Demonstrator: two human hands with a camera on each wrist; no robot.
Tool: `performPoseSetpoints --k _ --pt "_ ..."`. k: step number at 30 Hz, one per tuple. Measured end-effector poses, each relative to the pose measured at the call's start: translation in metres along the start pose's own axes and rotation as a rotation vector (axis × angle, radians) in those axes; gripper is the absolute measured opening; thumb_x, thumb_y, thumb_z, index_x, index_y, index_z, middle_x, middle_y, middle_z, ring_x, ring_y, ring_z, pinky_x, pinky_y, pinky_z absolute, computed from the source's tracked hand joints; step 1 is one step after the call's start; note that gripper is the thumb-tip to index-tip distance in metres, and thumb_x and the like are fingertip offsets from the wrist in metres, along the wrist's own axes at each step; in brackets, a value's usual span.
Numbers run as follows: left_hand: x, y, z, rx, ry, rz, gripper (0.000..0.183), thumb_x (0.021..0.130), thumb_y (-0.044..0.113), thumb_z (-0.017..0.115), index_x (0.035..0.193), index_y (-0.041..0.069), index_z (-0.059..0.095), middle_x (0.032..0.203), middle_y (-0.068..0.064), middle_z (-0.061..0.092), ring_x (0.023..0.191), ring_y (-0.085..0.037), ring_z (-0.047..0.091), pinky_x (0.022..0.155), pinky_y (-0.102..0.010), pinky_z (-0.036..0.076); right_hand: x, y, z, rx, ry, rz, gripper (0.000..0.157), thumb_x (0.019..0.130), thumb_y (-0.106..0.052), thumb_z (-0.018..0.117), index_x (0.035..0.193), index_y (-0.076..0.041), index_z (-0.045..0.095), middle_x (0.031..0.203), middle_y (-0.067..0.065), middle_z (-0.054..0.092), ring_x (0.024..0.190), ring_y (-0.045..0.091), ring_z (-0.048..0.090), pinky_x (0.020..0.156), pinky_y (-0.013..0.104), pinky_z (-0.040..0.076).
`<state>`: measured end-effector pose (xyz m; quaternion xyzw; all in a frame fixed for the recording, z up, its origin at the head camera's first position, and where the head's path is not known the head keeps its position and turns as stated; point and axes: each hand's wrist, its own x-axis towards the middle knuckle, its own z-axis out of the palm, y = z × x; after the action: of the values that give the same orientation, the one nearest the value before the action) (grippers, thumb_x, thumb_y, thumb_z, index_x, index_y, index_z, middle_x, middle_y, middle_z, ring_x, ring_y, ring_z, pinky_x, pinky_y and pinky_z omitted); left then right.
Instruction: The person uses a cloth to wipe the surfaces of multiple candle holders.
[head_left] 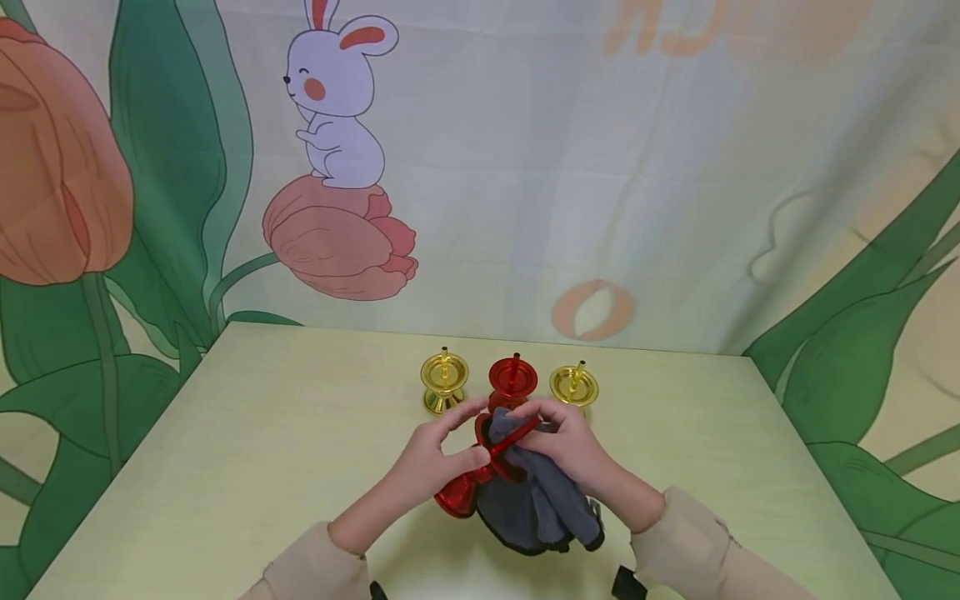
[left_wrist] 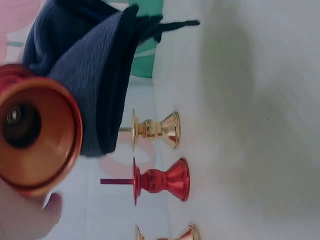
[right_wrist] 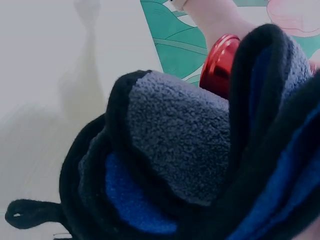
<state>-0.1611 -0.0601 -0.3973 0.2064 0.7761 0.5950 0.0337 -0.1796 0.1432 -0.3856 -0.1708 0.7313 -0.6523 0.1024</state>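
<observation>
My left hand grips a shiny red candle holder over the near middle of the table. The holder is tilted, and the left wrist view looks into the hollow underside of its flared base. A grey cloth with black edging and a blue inner side hangs in folds from my right hand. With that hand I pinch the cloth against the holder's dish rim. In the right wrist view the bunched cloth hides my right fingers and most of the holder.
Behind my hands, a gold candle holder, a red one and another gold one stand upright in a row on the pale table. A printed curtain hangs behind the table's far edge.
</observation>
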Motion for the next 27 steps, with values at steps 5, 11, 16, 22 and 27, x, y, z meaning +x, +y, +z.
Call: performPoseSetpoints --k 5,11,16,22,27 --pt "-0.002 0.003 0.011 0.217 0.203 0.182 0.046 0.084 0.025 0.059 0.127 0.013 0.05 0.126 -0.005 0.053 0.116 -0.021 0.049 0.076 -0.031 0.052 0.003 -0.001 0.001 0.016 0.12 0.083 0.023 0.08 -0.003 0.059 0.101 0.006 0.057 0.088 -0.006 0.063 0.081 0.01 0.061 0.071 0.024 0.051" --pt "-0.002 0.006 0.019 0.486 0.25 0.276 0.073 0.072 0.046 0.065 0.131 0.01 0.043 0.129 -0.007 0.049 0.117 -0.021 0.047 0.088 -0.04 0.046 0.004 -0.004 0.004 0.018 0.165 0.074 0.023 0.08 -0.004 0.059 0.101 0.005 0.057 0.085 -0.008 0.063 0.081 0.01 0.06 0.07 0.024 0.052" --pt "0.001 0.009 0.02 0.527 0.28 0.291 0.08 0.061 0.043 0.076 0.127 0.011 0.046 0.122 -0.006 0.053 0.106 -0.017 0.054 0.081 -0.032 0.05 0.002 -0.006 0.005 -0.03 0.17 0.044 0.021 0.079 -0.003 0.06 0.1 0.003 0.06 0.089 -0.004 0.062 0.084 0.01 0.058 0.071 0.023 0.051" --pt "0.003 0.011 0.012 0.388 0.182 0.25 0.072 0.06 0.039 0.078 0.122 0.015 0.05 0.115 0.001 0.056 0.093 -0.01 0.055 0.064 -0.018 0.05 0.003 -0.008 0.001 -0.105 0.122 -0.011 0.019 0.079 -0.002 0.06 0.098 0.001 0.061 0.099 0.012 0.062 0.085 0.008 0.059 0.073 0.022 0.05" --pt "0.005 0.013 -0.001 0.228 0.002 0.058 0.071 0.064 0.041 0.075 0.126 0.02 0.049 0.125 0.002 0.05 0.11 -0.016 0.05 0.072 -0.024 0.052 0.002 -0.008 -0.003 -0.152 0.037 -0.068 0.02 0.079 -0.003 0.061 0.099 0.001 0.061 0.104 0.02 0.06 0.088 0.006 0.059 0.076 0.022 0.049"
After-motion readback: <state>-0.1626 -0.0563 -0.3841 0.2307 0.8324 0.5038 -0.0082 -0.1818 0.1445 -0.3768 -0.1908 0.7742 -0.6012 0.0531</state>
